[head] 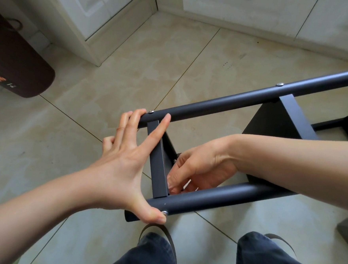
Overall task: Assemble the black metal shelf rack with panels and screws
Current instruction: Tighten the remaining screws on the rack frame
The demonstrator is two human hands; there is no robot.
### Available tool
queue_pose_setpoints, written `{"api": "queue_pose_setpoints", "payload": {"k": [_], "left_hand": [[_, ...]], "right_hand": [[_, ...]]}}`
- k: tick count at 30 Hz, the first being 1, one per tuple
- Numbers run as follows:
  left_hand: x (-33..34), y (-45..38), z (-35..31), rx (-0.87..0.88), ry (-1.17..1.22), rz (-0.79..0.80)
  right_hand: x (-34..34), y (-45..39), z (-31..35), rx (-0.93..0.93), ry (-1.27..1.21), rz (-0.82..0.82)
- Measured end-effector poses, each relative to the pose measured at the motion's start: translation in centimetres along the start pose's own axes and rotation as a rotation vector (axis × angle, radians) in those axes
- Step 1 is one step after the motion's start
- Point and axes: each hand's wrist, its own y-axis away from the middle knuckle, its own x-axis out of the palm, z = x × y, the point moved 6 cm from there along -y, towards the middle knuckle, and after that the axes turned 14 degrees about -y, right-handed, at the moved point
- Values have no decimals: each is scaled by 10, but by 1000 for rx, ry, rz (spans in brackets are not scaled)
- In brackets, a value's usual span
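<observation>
The black metal rack lies on its side over the tiled floor. Its upper tube [243, 99] and lower tube [215, 198] run from the centre out to the right, joined by a flat panel edge [158, 161]. My left hand [125, 161] spans both tube ends: fingers pressed on the upper tube's end, thumb pressed on a silver screw [164, 212] at the lower tube's end. My right hand [197, 170] reaches between the tubes, behind the panel edge, fingers curled and pinching something small that I cannot make out. A second panel [276, 122] is fixed further right.
White cabinets [115, 14] line the back, meeting at a corner. A dark brown padded object [13, 58] sits at the left. My knees [263, 257] in dark trousers are at the bottom. More screws [279, 84] show on the upper tube.
</observation>
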Motion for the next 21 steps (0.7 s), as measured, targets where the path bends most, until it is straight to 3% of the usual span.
{"api": "queue_pose_setpoints", "payload": {"k": [21], "left_hand": [[1,-1,-1,-2,-70,53]], "right_hand": [[-5,3,3,-11,76,-44]]}}
